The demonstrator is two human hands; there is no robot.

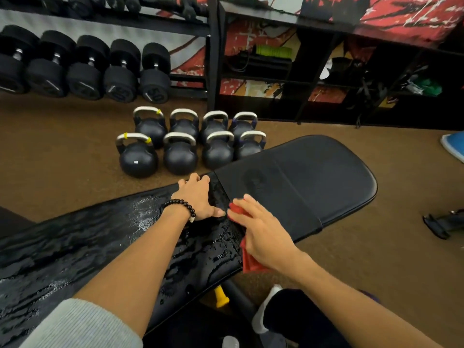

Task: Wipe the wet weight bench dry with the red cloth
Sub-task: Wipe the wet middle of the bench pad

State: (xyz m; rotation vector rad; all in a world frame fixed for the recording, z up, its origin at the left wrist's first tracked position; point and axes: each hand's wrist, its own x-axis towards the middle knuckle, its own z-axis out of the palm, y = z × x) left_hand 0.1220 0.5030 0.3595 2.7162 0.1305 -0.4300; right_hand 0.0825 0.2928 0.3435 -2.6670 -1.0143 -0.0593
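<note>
Closest in, a grey sleeve (82,325) on the left arm and a dark shoe (288,312) down by the floor, with a yellow knob (221,296) poking out under the bench (100,237). The long pad nearest me is soaked, water beaded and streaked all over it. The right hand (263,232) lies on the cloth (248,259) at the near edge of the pad, right by the seam; fingers mostly straight, pressing it flat, red sticking out at the fingertips and below the palm. The left hand (198,197), beaded bracelet (182,207) on the wrist, is planted on the wet pad just beside it, fingers spread and bent over the far edge, holding nothing. Past the seam the shorter pad looks matte and mostly dry. Further back, eight kettlebells (185,144) in two rows on the brown floor, then dumbbells (82,69) on a rack and dark shelves (326,79) to the right
</note>
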